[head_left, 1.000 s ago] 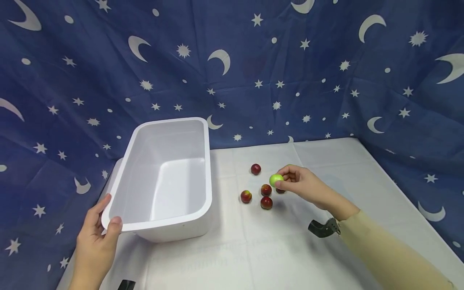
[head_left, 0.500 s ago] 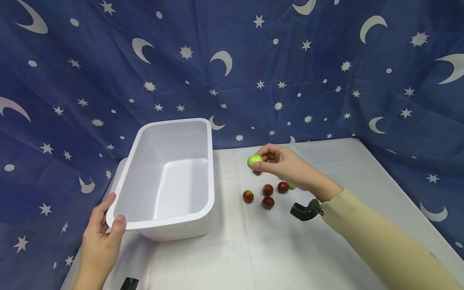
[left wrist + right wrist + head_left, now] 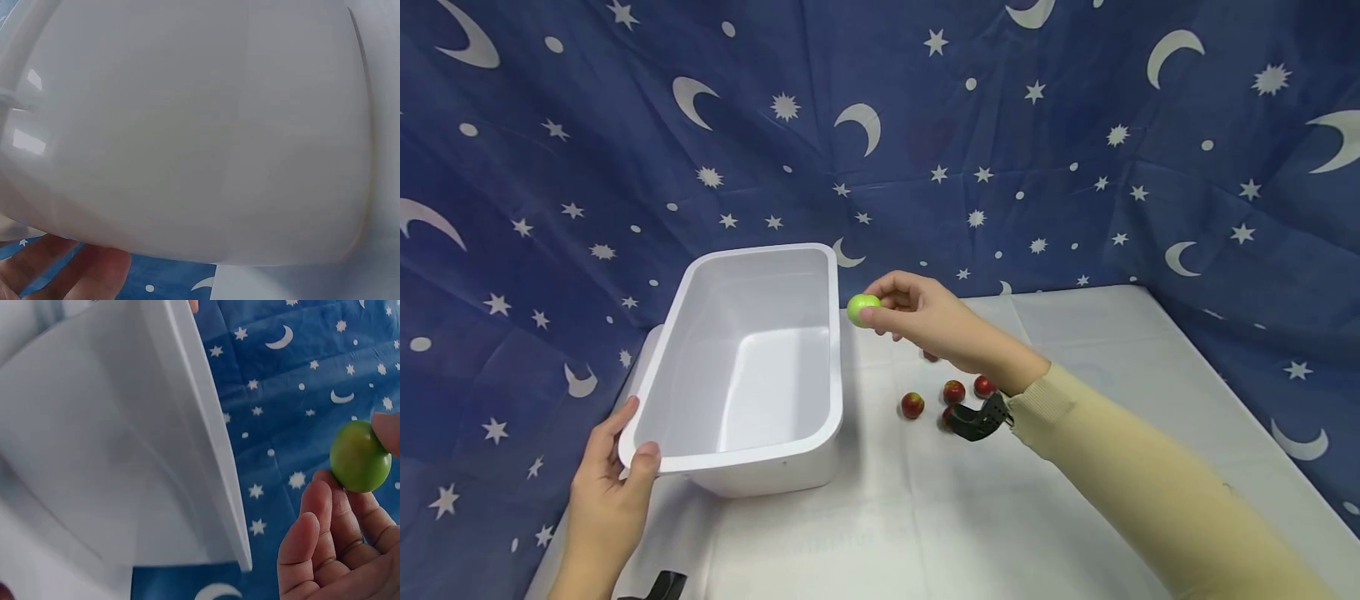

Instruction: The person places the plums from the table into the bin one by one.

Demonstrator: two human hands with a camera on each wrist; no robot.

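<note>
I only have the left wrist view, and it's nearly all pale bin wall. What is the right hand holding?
Observer: The right hand pinches a green fruit between thumb and fingers.
Operator: Is that fruit over the opening of the bin?
Observer: No, the head view shows it just to the right of the white bin, with a gap between them.
Operator: Is any other fruit lying out there?
Observer: Yes, red fruits lie on the white cloth to the right of the bin, some partly hidden.
</note>
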